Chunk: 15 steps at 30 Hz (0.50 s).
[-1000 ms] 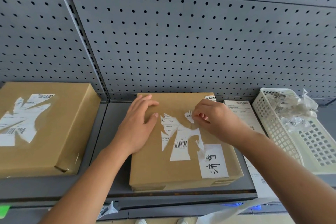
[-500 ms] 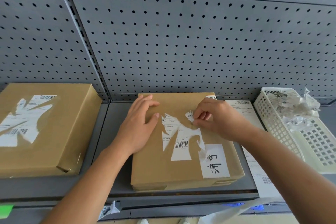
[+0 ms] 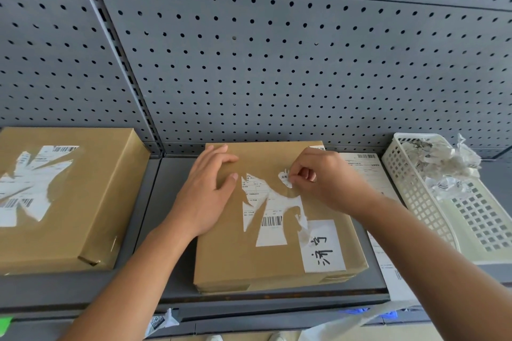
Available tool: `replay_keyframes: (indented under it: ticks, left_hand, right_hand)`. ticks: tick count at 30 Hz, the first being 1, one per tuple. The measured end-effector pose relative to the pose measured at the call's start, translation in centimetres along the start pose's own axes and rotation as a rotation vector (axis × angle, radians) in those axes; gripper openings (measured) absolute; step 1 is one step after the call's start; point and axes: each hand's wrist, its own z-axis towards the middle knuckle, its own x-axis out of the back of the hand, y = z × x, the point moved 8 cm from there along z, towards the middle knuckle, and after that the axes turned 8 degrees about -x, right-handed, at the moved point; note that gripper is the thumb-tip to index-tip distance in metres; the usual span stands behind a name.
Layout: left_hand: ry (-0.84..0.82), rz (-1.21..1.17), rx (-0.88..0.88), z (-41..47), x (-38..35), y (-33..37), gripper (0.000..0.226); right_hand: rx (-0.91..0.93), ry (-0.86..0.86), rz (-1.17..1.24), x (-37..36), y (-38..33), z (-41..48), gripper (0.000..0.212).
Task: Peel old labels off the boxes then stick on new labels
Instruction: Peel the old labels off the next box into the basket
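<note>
Cardboard box [image 3: 230,263] lies flat on the grey shelf [image 3: 169,174], dead centre before us. Torn old label [image 3: 273,219] clings mid-lid, with a handwritten white label [image 3: 322,246] at its 5 o'clock. Our left hand [image 3: 206,196] presses the lid at 9 o'clock, fingers straight and nearly together, thumb apart. Our right hand [image 3: 327,180], at 1 o'clock, pinches a lifted label scrap [image 3: 285,178] between thumb and forefinger. Second box [image 3: 91,202] sits at 9 o'clock, basket [image 3: 415,196] of crumpled scraps [image 3: 446,166] at 3, pegboard [image 3: 277,63] at 12.

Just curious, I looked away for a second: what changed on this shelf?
Nothing visibly moved. The right hand still pinches the small torn white label scrap on the flat brown cardboard box; the left hand still presses flat on its top.
</note>
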Motion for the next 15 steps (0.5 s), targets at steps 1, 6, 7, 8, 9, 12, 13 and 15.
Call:
replay_keyframes:
  ticks: [1, 6, 7, 8, 9, 12, 13, 15]
  left_hand:
    - [0.001, -0.001, 0.000, 0.0, 0.0, 0.0, 0.032]
    - [-0.001, 0.007, 0.006, -0.1, 0.0, 0.0, 0.031]
    - [-0.002, 0.005, 0.006, -0.1, 0.0, 0.0, 0.031]
    - [-0.003, 0.003, 0.005, -0.1, 0.0, 0.0, 0.031]
    - [-0.002, 0.000, 0.005, 0.0, 0.0, 0.0, 0.031]
    - [0.003, -0.005, 0.004, 0.0, 0.1, 0.1, 0.030]
    - [0.005, -0.003, 0.003, 0.0, 0.1, 0.1, 0.030]
    - [0.007, -0.006, 0.005, 0.0, 0.1, 0.1, 0.029]
  right_hand:
    - [-0.008, -0.012, 0.026, 0.1, 0.1, -0.1, 0.008]
    - [0.093, -0.124, -0.023, -0.1, -0.5, -0.7, 0.010]
    - [0.111, -0.119, -0.052, -0.2, -0.7, -0.6, 0.011]
    - [0.126, -0.106, -0.079, -0.3, -0.8, -0.6, 0.011]
    - [0.137, -0.090, -0.105, -0.4, -1.0, -0.5, 0.011]
    - [0.183, -0.031, -0.167, -0.5, -1.1, -0.6, 0.010]
    - [0.199, -0.008, -0.185, -0.6, -1.2, -0.7, 0.010]
    - [0.235, 0.037, -0.207, -0.7, -1.5, -1.0, 0.011]
